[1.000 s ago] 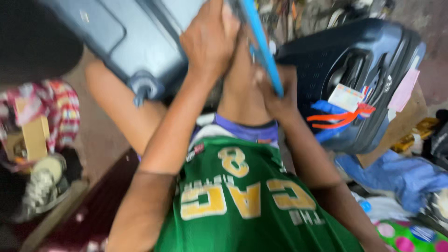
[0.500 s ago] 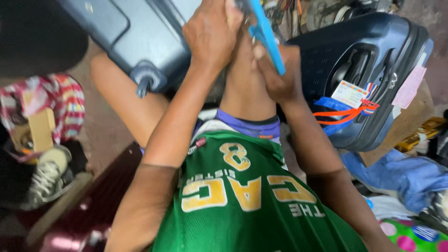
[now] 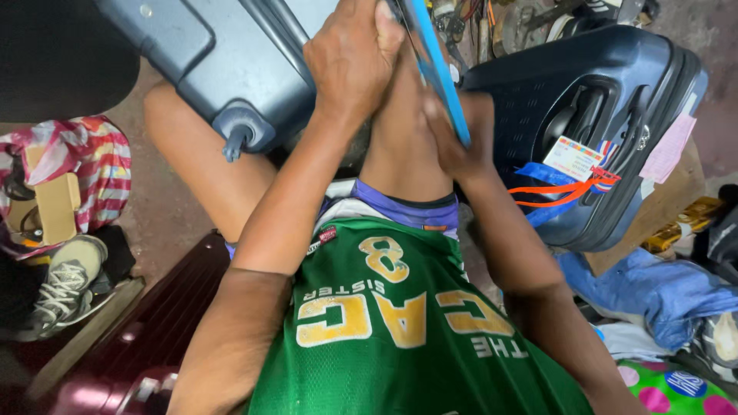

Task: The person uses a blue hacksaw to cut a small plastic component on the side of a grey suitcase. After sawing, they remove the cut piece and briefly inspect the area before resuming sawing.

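My left hand [image 3: 352, 58] is closed over the top edge of a grey-blue hard-shell suitcase [image 3: 223, 58] that lies across my knees, one wheel stub showing at its lower corner. Just right of my raised knee, my right hand [image 3: 453, 138] grips a thin bright blue strip [image 3: 440, 69] that slants up between my two hands. What the fingertips of either hand pinch is hidden. I sit low and wear a green jersey [image 3: 400, 330] with yellow lettering.
A dark navy suitcase [image 3: 607, 115] with an orange strap and paper tags stands at the right. A maroon ribbed suitcase [image 3: 154, 338] lies at the lower left. A grey sneaker [image 3: 61, 284], a striped bag [image 3: 84, 169] and blue cloth [image 3: 653, 292] lie around.
The view has shifted slightly; both hands stay on the grey-blue suitcase and the blue strip, with the strip now a little more upright.
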